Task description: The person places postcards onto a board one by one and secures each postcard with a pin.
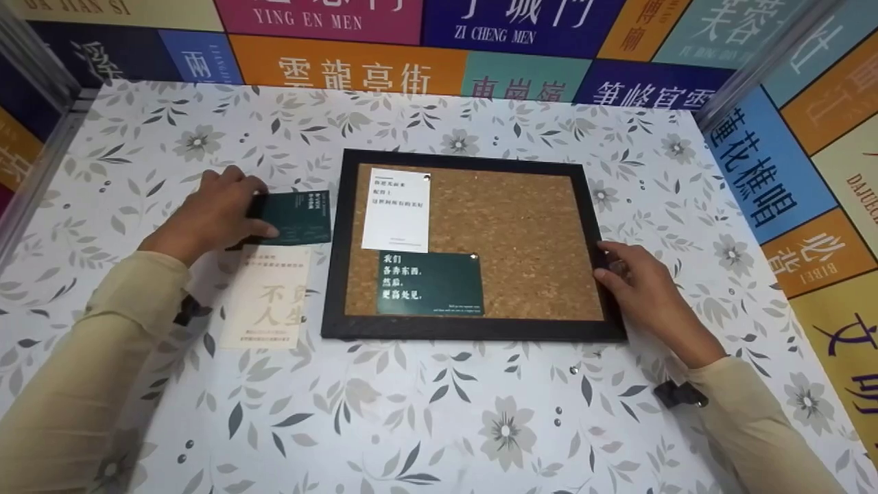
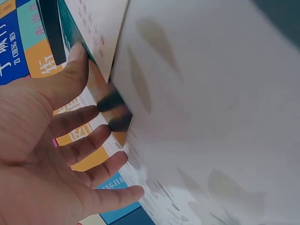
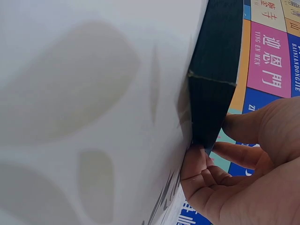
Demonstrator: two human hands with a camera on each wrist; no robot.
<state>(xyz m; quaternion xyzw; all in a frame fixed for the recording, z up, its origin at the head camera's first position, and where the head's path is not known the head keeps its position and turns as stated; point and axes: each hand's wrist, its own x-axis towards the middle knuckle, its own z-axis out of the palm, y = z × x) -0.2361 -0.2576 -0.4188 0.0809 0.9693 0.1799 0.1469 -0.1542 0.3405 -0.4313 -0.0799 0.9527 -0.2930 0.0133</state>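
A black-framed corkboard (image 1: 528, 233) lies on the table. Its upper left bears a white printed card (image 1: 398, 223) with a small pin at the corner. Below that, a pinned dark green card (image 1: 431, 288) carries white writing. Left of the frame, my left hand (image 1: 206, 213) pinches another dark green card (image 1: 298, 218) by its left end, thumb on top and fingertips at the edge. That card lies just above a cream card (image 1: 267, 295) with pale gold characters. My right hand (image 1: 641, 291) grips the frame's right side, also seen in the right wrist view, where fingers (image 3: 194, 171) curl against the black edge.
The table wears a white cloth (image 1: 425, 412) with grey flowers and leaves. A small shiny pin (image 1: 574, 370) appears below the frame. Colourful lettered panels (image 1: 350, 72) stand along the back and right edges.
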